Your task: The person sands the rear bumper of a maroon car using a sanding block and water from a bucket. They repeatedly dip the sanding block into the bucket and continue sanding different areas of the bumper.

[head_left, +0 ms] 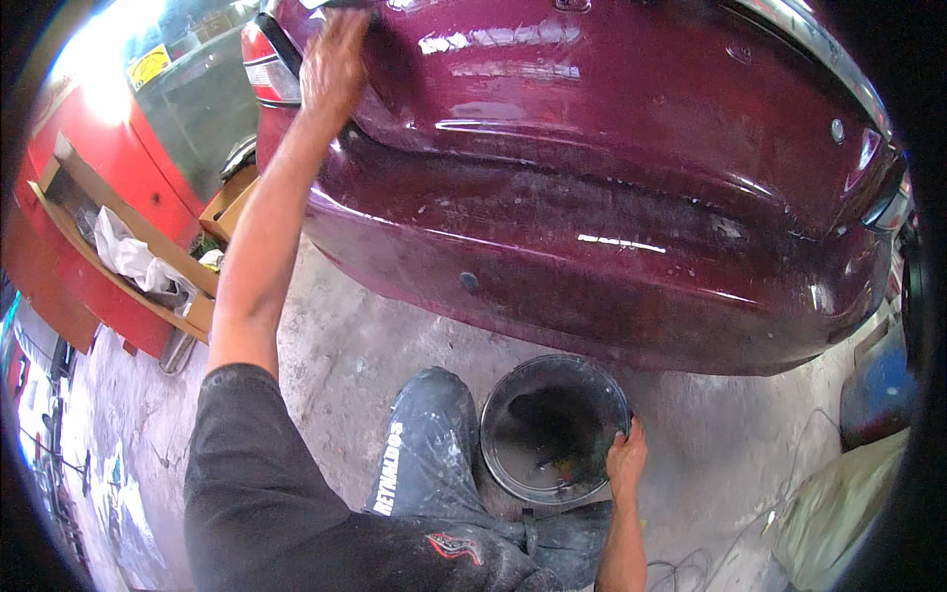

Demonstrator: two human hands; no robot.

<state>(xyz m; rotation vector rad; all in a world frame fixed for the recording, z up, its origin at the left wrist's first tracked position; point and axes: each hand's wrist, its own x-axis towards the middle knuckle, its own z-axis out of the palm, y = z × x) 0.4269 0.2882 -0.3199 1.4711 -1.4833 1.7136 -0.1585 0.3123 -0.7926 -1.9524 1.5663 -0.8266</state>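
The rear of a shiny maroon car (pixel 513 197) fills the upper view. My left hand (pixel 335 69) is raised at the car's upper left, beside the red and white tail light (pixel 270 67). Its fingers point away from me, look stretched out and are slightly blurred; whether the palm touches the paint is hidden. Low down in front of the bumper (pixel 552 281), my right hand (pixel 625 459) is closed on the right rim of a round black bucket (pixel 490 449). Dark contents and a few small coloured bits show inside the bucket.
Red panels (pixel 109 128) and an open cardboard box (pixel 202 314) with white plastic (pixel 133 252) stand at the left. My dusty dark trouser leg (pixel 434 424) is left of the bucket. At the right are a blue container (pixel 878 390), a pale cover (pixel 838 503) and a thin cable (pixel 740 543) on the concrete floor.
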